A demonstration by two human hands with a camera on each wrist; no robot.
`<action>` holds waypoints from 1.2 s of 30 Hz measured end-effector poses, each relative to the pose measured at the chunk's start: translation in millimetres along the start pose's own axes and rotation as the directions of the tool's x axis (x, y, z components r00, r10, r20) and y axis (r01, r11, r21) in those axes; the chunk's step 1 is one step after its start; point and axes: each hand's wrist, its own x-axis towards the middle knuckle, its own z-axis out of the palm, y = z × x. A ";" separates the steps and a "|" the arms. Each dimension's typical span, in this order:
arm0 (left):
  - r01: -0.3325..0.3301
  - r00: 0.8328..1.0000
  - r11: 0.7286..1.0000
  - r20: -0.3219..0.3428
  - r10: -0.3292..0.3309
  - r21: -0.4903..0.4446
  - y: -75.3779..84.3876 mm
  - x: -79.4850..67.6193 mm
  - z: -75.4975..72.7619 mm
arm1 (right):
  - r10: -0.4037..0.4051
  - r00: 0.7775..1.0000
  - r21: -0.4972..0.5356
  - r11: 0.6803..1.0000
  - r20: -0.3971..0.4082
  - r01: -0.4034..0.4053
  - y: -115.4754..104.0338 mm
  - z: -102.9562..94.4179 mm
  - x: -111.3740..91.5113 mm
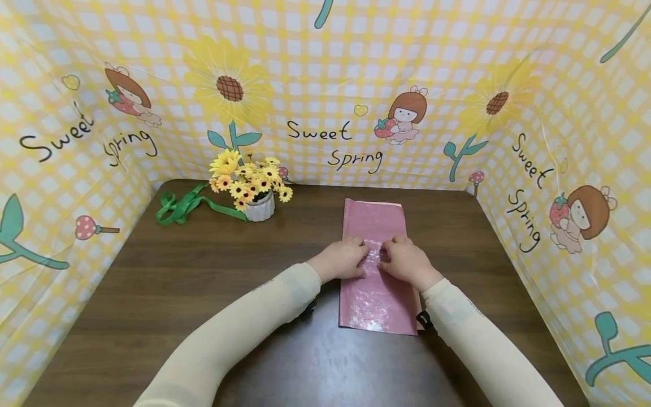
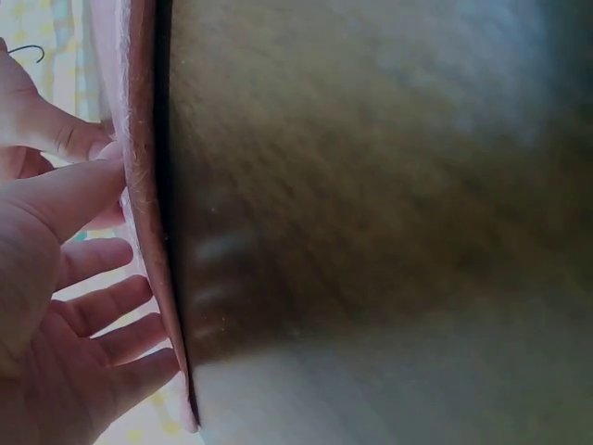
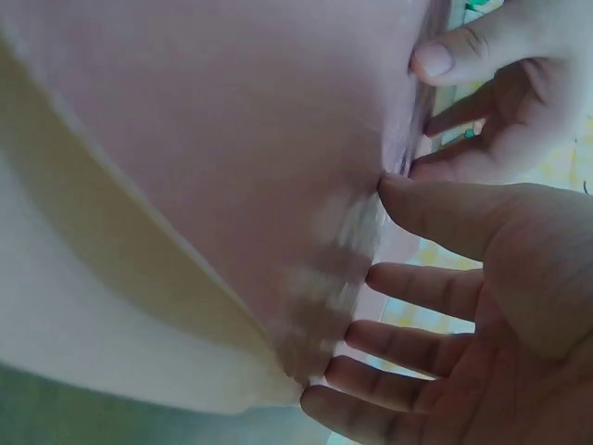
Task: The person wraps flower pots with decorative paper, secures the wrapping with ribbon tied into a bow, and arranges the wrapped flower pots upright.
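Note:
A long, flat, folded pink sheet (image 1: 373,223) with a shiny surface lies on the table, its short end toward me. Along its right side a pale layer edge shows. My left hand (image 1: 343,259) rests on the sheet near its left edge, fingers bent down. My right hand (image 1: 407,262) touches it from the right, thumb and fingertips near its middle. Only a small gap separates the hands. Spread fingertips of the right hand (image 3: 547,287) meet the sheet (image 3: 232,120) in the right wrist view. In the left wrist view, extended left fingers (image 2: 120,343) reach the sheet's surface.
A white pot (image 1: 260,208) of yellow flowers (image 1: 251,178) stands at the back left of the brown table (image 1: 244,265). Beside it lies a loose green ribbon (image 1: 185,206). Yellow checked cloth (image 1: 315,85) walls in the back and both sides.

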 end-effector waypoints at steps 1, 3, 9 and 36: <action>-0.002 1.000 1.000 0.000 0.002 -0.002 0.6 0.2 0.2 | -0.002 1.000 0.016 1.000 0.006 0.002 3.1 -0.3 0.8; -0.008 1.000 1.000 0.000 0.008 -0.007 1.8 0.7 0.6 | 0.008 1.000 0.067 0.998 0.022 -0.010 10.4 -3.1 1.4; -0.014 1.000 1.000 0.005 0.015 -0.026 4.4 3.0 0.9 | 0.074 0.997 0.143 0.987 0.006 -0.074 37.2 -21.1 -7.4; -0.208 0.973 0.973 -0.085 0.216 0.097 36.1 59.1 -16.1 | 0.177 0.984 0.108 0.978 -0.006 -0.176 56.5 -10.7 -25.9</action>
